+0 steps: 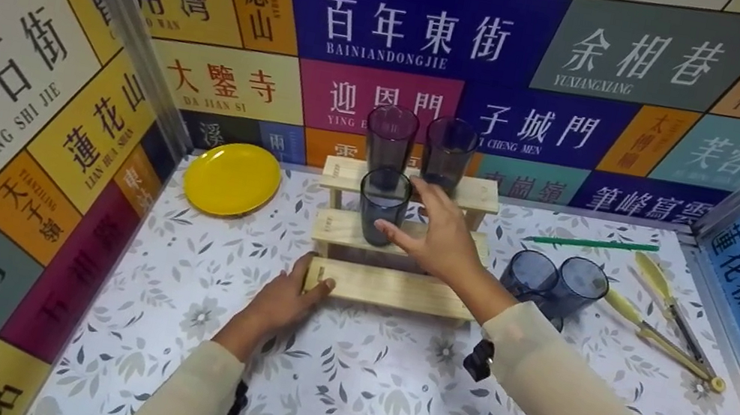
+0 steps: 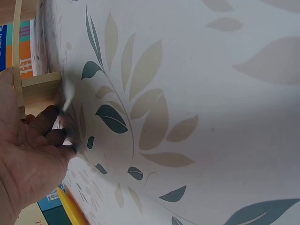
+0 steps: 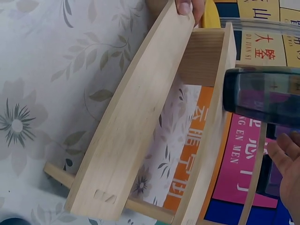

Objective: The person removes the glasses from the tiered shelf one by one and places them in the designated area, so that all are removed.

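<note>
A three-step wooden stand [image 1: 393, 289] rests on the table. My left hand [image 1: 286, 295] grips the left end of its lowest step, thumb on top; in the left wrist view the fingers [image 2: 47, 126] reach around the board's end. On the middle step stands a dark tinted glass [image 1: 380, 213], upright. My right hand [image 1: 444, 240] is at that glass's right side, thumb and fingers spread, thumb overlapping it in the head view. In the right wrist view a small gap shows between the right hand [image 3: 289, 164] and the glass. Two more tinted glasses [image 1: 390, 136] [image 1: 450, 149] stand on the top step.
Right of the stand are two dark glass mugs [image 1: 529, 274] [image 1: 583, 283], a green straw-like stick [image 1: 592, 243] and yellow-tipped tongs [image 1: 671, 336]. A yellow plate [image 1: 232, 179] lies at the back left. Printed panels [image 1: 425, 27] wall in the table's back and sides.
</note>
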A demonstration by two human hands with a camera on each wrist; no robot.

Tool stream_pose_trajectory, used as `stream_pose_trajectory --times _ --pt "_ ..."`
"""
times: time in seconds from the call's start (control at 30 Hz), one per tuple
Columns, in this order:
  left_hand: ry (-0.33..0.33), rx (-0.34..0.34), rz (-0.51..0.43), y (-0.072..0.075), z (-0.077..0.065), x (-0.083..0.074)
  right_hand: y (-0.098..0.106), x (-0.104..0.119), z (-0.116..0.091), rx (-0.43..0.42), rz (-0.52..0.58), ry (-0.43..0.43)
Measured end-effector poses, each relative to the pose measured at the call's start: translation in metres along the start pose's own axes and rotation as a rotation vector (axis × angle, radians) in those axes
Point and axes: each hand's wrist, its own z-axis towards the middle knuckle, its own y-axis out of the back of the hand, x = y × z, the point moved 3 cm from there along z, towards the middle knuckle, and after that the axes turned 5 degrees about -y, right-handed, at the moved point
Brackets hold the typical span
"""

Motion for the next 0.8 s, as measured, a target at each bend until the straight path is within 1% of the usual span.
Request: stream_pose_trajectory --times 0.17,0.3,0.47,0.67,0.8 --pt "-0.007 -0.010 0.006 0.001 -0.001 -0.002 -0.007 0.006 0.006 -0.054 0.010 0.034" --pt "0.004 -0.004 0.004 0.001 -0.002 -0.002 -0.014 0.008 0.010 -0.078 0.025 0.041" --pt "0.020 0.009 0.000 0.000 -0.002 0.000 -0.020 0.010 0.013 -0.075 0.030 -0.004" --pt "0.003 0.006 0.004 0.000 -0.001 -0.002 -0.022 0.013 0.016 -0.073 0.025 -0.067" --pt "0.002 0.001 0.012 0.000 0.000 -0.002 -0.024 0.014 0.018 -0.073 0.034 -0.080"
